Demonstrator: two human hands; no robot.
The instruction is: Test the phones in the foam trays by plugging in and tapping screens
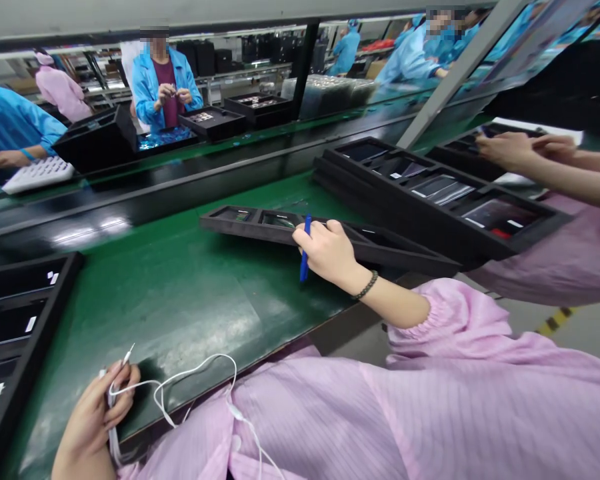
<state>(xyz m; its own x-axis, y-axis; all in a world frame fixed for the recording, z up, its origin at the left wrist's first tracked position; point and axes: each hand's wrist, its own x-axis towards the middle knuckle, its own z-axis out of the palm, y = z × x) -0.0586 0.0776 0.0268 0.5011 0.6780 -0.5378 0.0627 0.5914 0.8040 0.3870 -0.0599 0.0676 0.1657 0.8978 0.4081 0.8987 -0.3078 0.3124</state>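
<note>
White earphones with a thin cable (pixel 220 355) are gathered in my left hand (pixel 103 403), whose fingers are closed around them above the table's near edge. Their jack plug (pixel 129 355) sticks up from the fingertips, and the cable loops across to my pink smock. A blue pen (pixel 305 257) is tucked between the fingers of my right hand (pixel 330 250). That same hand grips the near wall of a black foam tray (pixel 250 227), which looks tilted and holds dark flat phone-like panels in its compartments. My fingertips inside the tray are hidden.
Another black tray with similar panels (pixel 20 320) lies on the green tabletop (pixel 180 300) at left. Stacked black trays (pixel 380 187) stand at right, beside a co-worker's hands (pixel 515 150). Across the line, a person in blue (pixel 165 87) handles something small. A metal post (pixel 455 73) slants overhead.
</note>
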